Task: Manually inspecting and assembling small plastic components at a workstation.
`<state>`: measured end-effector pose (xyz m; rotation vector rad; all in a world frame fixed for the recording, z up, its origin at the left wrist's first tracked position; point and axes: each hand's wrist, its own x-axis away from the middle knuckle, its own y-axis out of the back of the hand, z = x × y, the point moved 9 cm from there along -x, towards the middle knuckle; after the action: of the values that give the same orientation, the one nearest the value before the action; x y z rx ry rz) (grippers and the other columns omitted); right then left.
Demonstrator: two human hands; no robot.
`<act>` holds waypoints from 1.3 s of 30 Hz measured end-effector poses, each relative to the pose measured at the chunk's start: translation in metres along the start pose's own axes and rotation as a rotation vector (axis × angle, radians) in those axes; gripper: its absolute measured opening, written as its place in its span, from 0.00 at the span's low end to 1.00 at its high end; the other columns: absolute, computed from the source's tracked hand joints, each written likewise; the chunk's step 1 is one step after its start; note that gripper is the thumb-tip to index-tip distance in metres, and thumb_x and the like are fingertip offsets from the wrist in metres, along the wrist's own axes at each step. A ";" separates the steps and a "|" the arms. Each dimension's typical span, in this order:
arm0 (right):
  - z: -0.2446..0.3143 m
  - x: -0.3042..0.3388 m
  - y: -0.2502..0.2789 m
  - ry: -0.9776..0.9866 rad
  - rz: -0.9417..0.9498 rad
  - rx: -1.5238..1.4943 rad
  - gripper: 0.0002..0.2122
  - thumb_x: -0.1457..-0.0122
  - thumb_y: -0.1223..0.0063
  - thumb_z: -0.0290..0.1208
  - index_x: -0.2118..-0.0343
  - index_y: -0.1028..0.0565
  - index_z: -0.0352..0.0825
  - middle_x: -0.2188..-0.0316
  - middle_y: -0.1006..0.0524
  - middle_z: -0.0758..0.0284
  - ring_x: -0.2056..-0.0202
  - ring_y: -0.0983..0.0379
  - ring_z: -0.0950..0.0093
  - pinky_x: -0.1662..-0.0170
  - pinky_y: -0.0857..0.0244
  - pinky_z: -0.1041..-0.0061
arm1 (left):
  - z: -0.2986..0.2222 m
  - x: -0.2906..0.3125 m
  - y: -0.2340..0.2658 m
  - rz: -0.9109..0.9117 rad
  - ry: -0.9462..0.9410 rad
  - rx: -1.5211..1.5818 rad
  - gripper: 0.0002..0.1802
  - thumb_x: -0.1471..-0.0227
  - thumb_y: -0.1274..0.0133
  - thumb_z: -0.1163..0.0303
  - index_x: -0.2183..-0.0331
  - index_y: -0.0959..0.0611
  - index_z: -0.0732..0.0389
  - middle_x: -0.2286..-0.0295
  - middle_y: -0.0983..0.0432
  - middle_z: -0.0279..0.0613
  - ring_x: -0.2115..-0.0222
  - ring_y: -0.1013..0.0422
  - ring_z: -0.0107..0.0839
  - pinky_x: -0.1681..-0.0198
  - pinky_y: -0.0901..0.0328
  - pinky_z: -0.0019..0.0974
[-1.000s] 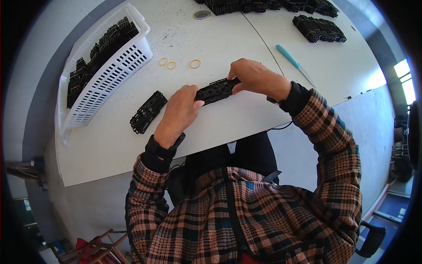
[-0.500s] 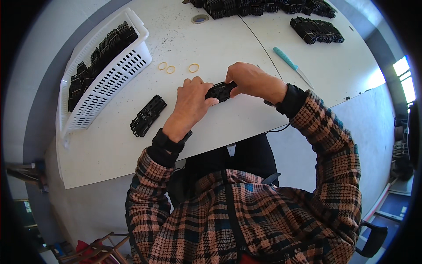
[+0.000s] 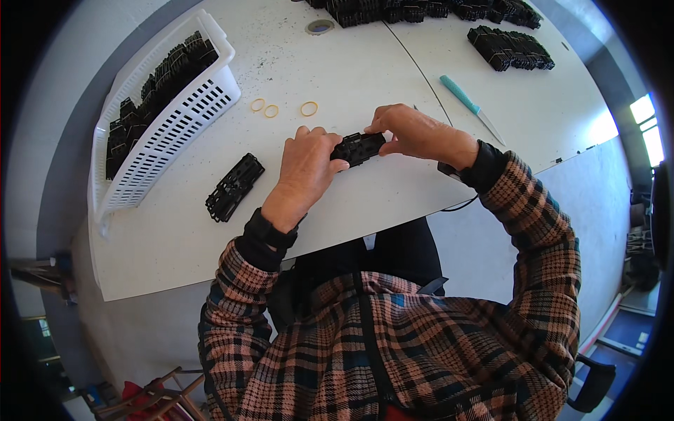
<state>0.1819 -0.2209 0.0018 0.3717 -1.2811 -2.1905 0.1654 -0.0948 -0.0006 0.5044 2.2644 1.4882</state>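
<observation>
Between my two hands lies a black plastic part (image 3: pixel 358 148), long and openwork, low over the white table (image 3: pixel 316 203). My left hand (image 3: pixel 309 163) is closed around its left end, thumb toward me. At the other end, my right hand (image 3: pixel 415 133) pinches it between thumb and fingers. A similar stack of black plastic parts (image 3: pixel 235 187) rests on the table, left of my left wrist. Beyond my hands are several yellow rubber bands, one band (image 3: pixel 309 109) apart from a pair (image 3: pixel 265 108).
A white slotted basket (image 3: pixel 172 133) full of black bundles stands at the left. A turquoise-handled knife (image 3: pixel 460 95) lies to the right, blade toward me. At the back are a tape roll (image 3: pixel 319 27), banded black bundles (image 3: pixel 510 49) and a long row of more bundles (image 3: pixel 393 10).
My right hand has shifted slightly right, uncovering more of the black part's right end. My left hand keeps its hold with little movement.
</observation>
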 end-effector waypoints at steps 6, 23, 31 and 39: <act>-0.003 -0.003 -0.001 0.042 -0.047 0.012 0.19 0.55 0.34 0.22 0.57 0.22 0.31 0.62 0.23 0.62 0.61 0.27 0.65 0.54 0.32 0.71 | 0.002 0.001 0.001 0.005 -0.001 -0.008 0.20 0.61 0.33 0.66 0.62 0.16 0.59 0.68 0.24 0.39 0.62 0.32 0.39 0.62 0.37 0.41; 0.008 0.002 -0.001 0.054 -0.078 0.107 0.18 0.54 0.35 0.22 0.57 0.22 0.32 0.64 0.24 0.61 0.60 0.27 0.62 0.54 0.33 0.68 | -0.001 0.000 0.004 -0.008 0.007 -0.031 0.20 0.62 0.33 0.68 0.62 0.16 0.60 0.67 0.23 0.41 0.64 0.30 0.43 0.60 0.34 0.42; 0.011 0.005 -0.007 -0.028 0.008 0.194 0.19 0.52 0.36 0.24 0.55 0.23 0.33 0.63 0.24 0.60 0.57 0.27 0.62 0.53 0.33 0.68 | 0.000 0.002 0.006 -0.028 -0.026 0.031 0.24 0.59 0.33 0.67 0.57 0.19 0.62 0.65 0.22 0.44 0.62 0.29 0.45 0.57 0.33 0.43; 0.026 0.015 0.008 0.046 -0.156 0.250 0.23 0.53 0.34 0.28 0.52 0.25 0.30 0.55 0.24 0.57 0.53 0.29 0.59 0.49 0.35 0.67 | 0.010 0.012 0.026 -0.167 -0.032 0.027 0.25 0.54 0.36 0.62 0.55 0.20 0.64 0.63 0.22 0.51 0.62 0.27 0.48 0.57 0.32 0.43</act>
<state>0.1592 -0.2142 0.0223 0.6364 -1.5513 -2.1365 0.1622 -0.0715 0.0188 0.3348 2.2442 1.3602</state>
